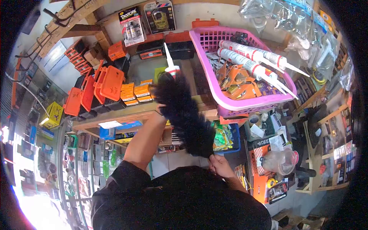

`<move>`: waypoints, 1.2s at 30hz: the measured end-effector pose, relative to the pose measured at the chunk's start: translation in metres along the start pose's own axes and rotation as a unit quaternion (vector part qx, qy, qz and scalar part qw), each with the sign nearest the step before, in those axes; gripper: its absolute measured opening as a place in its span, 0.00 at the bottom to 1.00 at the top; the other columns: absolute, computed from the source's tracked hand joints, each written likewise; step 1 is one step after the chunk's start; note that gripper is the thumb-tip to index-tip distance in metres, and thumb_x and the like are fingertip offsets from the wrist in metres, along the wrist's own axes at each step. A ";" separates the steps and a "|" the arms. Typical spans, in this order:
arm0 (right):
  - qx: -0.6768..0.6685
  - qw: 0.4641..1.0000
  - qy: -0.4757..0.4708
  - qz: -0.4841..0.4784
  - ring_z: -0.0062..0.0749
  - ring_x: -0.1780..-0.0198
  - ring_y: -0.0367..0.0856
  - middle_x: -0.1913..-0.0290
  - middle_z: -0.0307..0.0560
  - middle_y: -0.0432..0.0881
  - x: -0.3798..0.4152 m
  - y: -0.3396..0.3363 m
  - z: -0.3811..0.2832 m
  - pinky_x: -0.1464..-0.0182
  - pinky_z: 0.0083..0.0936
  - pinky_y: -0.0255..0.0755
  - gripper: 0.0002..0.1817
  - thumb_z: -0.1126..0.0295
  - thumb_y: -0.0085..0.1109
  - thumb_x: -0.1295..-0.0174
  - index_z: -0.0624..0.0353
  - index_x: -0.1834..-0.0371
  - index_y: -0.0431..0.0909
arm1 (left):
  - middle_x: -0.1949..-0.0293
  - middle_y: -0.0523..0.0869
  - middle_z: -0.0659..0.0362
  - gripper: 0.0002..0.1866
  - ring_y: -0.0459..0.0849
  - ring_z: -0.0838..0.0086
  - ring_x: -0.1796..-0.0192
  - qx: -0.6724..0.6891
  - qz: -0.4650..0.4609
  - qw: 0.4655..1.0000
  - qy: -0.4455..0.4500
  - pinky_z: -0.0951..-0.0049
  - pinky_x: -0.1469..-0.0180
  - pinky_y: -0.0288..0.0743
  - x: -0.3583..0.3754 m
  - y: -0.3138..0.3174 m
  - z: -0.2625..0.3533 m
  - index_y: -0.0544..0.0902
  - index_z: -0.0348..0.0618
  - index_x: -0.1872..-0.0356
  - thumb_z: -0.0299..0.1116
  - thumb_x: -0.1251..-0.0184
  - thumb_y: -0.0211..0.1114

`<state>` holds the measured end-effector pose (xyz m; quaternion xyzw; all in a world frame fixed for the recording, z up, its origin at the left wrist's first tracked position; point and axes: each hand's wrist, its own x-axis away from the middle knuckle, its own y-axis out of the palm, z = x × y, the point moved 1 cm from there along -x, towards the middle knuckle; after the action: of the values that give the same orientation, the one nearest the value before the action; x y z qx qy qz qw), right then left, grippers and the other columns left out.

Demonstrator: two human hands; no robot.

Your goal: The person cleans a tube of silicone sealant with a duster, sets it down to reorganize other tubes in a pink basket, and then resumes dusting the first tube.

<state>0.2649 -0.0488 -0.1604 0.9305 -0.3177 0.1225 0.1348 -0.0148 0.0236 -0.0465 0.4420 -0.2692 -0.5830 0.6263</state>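
Observation:
My right hand grips the handle end of a black feather duster, which slants up and left across the wooden shelf. Raised to the shelf edge, my left hand is mostly hidden behind the duster's feathers, so what it holds does not show. A sealant tube with a white nozzle and red collar sticks up just above the duster's top end.
A pink plastic basket at the right holds white sealant tubes and orange packets. Orange tool cases and small yellow boxes sit on the shelf. Packaged padlocks hang on the wall. Goods crowd the floor shelves at the right.

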 end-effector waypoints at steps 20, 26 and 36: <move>-0.002 1.000 0.031 0.004 0.18 0.88 0.60 0.88 0.35 0.64 -0.019 0.007 0.011 0.87 0.16 0.53 0.22 0.51 0.38 0.37 0.54 0.81 0.66 | 0.45 0.69 0.51 0.29 0.69 0.58 0.45 0.230 -0.129 0.960 -0.093 0.57 0.40 0.59 0.002 -0.032 -0.002 0.61 0.43 0.41 0.51 0.37 0.40; -0.021 0.998 0.045 -0.030 0.18 0.89 0.58 0.88 0.34 0.63 -0.012 0.009 0.006 0.87 0.16 0.50 0.22 0.51 0.37 0.37 0.54 0.82 0.66 | 0.53 0.72 0.52 0.27 0.72 0.61 0.52 0.067 -0.112 0.990 -0.058 0.61 0.46 0.65 -0.012 -0.050 -0.004 0.66 0.43 0.47 0.53 0.40 0.45; 0.003 1.000 0.017 0.013 0.17 0.87 0.58 0.88 0.34 0.62 -0.015 0.016 0.006 0.85 0.16 0.51 0.21 0.53 0.38 0.36 0.54 0.83 0.65 | 0.41 0.64 0.52 0.30 0.63 0.60 0.40 0.115 -0.192 0.971 -0.079 0.59 0.37 0.52 -0.007 -0.033 -0.004 0.60 0.43 0.40 0.51 0.38 0.38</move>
<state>0.2440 -0.0550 -0.1683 0.9247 -0.3266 0.1412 0.1356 -0.0286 0.0333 -0.0753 0.5068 -0.2930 -0.6907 0.4245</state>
